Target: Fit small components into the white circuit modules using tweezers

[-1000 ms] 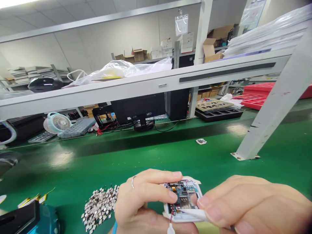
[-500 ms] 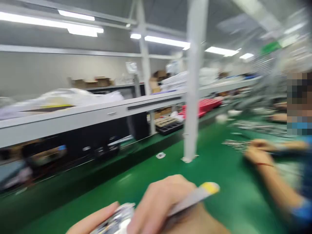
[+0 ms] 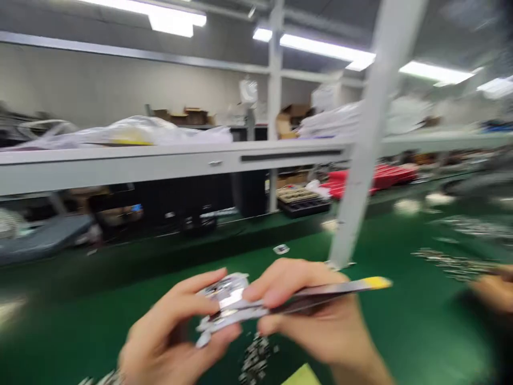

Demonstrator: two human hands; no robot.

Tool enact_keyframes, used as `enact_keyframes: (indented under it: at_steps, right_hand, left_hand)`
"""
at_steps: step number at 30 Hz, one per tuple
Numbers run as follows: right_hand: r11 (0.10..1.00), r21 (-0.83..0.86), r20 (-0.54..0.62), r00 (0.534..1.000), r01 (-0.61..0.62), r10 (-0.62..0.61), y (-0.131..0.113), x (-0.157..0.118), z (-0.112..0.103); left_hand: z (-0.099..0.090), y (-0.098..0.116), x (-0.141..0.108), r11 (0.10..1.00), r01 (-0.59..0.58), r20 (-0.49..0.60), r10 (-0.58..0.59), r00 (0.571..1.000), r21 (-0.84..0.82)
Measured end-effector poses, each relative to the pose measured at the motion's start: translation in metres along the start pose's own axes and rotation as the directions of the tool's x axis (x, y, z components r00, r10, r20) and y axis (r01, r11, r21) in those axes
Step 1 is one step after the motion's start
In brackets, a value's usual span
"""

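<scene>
My left hand [image 3: 168, 321] pinches a small silvery part [image 3: 232, 293] with a shiny, uneven surface between thumb and fingers. Its exact kind is blurred. In my right hand [image 3: 320, 310] is a pair of grey tweezers [image 3: 348, 287] with a yellow end that points right. The right fingertips touch the right side of the silvery part, and the tweezers' points are hidden there. Below the hands, a heap of tiny metal pieces [image 3: 255, 358] lies on the green tabletop [image 3: 385, 331].
A white post [image 3: 356, 203] rises from the table beyond my right hand. Behind runs a white shelf [image 3: 180, 166]. Under it are a black tray [image 3: 304, 206] and red trays [image 3: 393, 176]. A co-worker's hand [image 3: 495, 289] is by scattered parts [image 3: 452, 263]. A yellow-green piece [image 3: 302, 376] shows at the bottom.
My view has turned left and down, so the post and shelf appear further right. Both hands now show more fully, still on the silvery part. The co-worker has mostly left the view.
</scene>
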State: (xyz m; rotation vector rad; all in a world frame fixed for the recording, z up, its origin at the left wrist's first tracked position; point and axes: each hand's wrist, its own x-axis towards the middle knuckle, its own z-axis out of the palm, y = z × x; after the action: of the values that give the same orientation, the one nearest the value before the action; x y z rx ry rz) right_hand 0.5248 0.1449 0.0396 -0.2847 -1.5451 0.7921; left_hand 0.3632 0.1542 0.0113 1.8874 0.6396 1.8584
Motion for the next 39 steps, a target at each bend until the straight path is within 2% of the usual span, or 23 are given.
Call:
enact_keyframes:
  at_steps: [4, 12, 25, 28, 31, 34, 37, 39]
  right_hand:
    - [0.999, -0.007, 0.066, 0.997, -0.041, 0.041, 0.011, 0.0, -0.005]
    - [0.998, -0.067, 0.109, 0.994, 0.011, -0.003, 0.006, 0.0, 0.002]
    - [0.997, -0.03, 0.139, 0.988, 0.067, -0.062, 0.002, -0.004, 0.004]
    - [0.994, -0.058, 0.076, 0.993, 0.096, -0.092, 0.003, -0.008, 0.007]
    - [0.991, -0.073, 0.013, 0.994, 0.114, -0.113, 0.006, -0.014, 0.012]
    - [0.994, -0.057, -0.012, 0.996, 0.089, -0.09, 0.008, -0.016, 0.013]
    - [0.996, -0.026, -0.008, 0.997, 0.08, -0.08, 0.009, -0.014, 0.01]
    - [0.996, -0.003, 0.053, 0.995, 0.086, -0.086, 0.007, -0.011, 0.006]
  left_hand:
    - [-0.013, 0.011, 0.001, 0.998, 0.064, 0.065, -0.064, 0.996, -0.002]
    - [-0.02, 0.011, 0.004, 0.998, 0.014, 0.156, -0.003, 0.988, -0.066]
    - [-0.022, 0.016, 0.001, 0.999, -0.024, 0.14, 0.029, 0.99, -0.038]
    - [-0.021, 0.016, 0.0, 0.999, -0.04, 0.124, 0.044, 0.991, -0.033]
    - [-0.02, 0.016, 0.0, 0.992, -0.117, 0.132, 0.121, 0.984, -0.036]
    - [-0.019, 0.017, -0.001, 0.993, -0.111, 0.13, 0.114, 0.985, -0.035]
    - [-0.019, 0.019, -0.002, 0.996, -0.08, 0.127, 0.083, 0.988, -0.024]
    - [-0.02, 0.019, -0.002, 0.996, -0.084, 0.122, 0.084, 0.989, -0.007]
